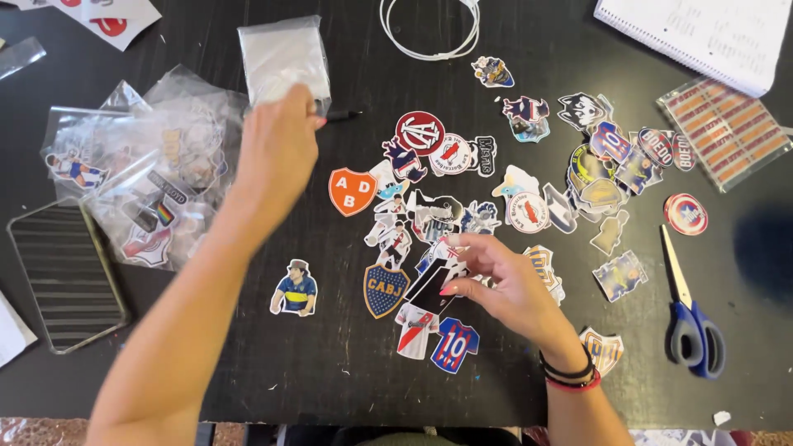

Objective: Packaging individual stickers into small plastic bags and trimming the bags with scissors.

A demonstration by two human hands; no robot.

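Note:
My left hand [277, 149] reaches to the far left of the dark table [330, 363] and pinches the lower edge of a stack of clear plastic bags [281, 54]. My right hand [504, 285] rests low in the middle and holds a small black and white sticker [434, 285] between thumb and fingers. Around it lie several cut-out stickers: an orange shield [352, 191], a blue and gold shield [385, 290], a white jersey with a red sash [415, 329], a blue and red jersey [454, 344] and a small figure in a hat [296, 289].
Filled clear bags [149, 182] sit at the left beside a phone in a clear case [66, 272]. Blue-handled scissors [690, 310] lie at the right. A spiral notebook [702, 33], a packet of striped stickers [727, 132] and a white cable [429, 33] lie along the far edge.

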